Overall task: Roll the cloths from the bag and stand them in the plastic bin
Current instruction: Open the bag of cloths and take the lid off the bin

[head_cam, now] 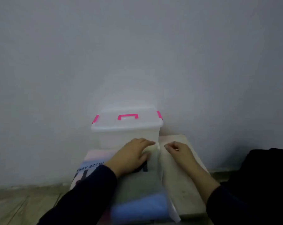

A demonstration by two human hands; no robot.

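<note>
while both hands work at the far end of the bag (137,181), the bin (127,127) sits just beyond them against the wall, lid (126,120) still shut, pink latches and handle on top. head view only: the bag lies flat on a pale board (184,184), long axis running from the person toward the bin, mouth end seemingly at the bin side. left hand (131,155) rests flat on the bag, fingers spread narrow, holding nothing i can see. right hand (176,151) is beside it, nearer the bag's right edge, fingertips pinched, maybe on the film; can't tell. bag is clear, glossy, soft plastic with printed lettering; a blue cloth (139,208) and a grey one show inside, folded flat. bin is milky, rigid, boxy. frame is blurry.
</note>
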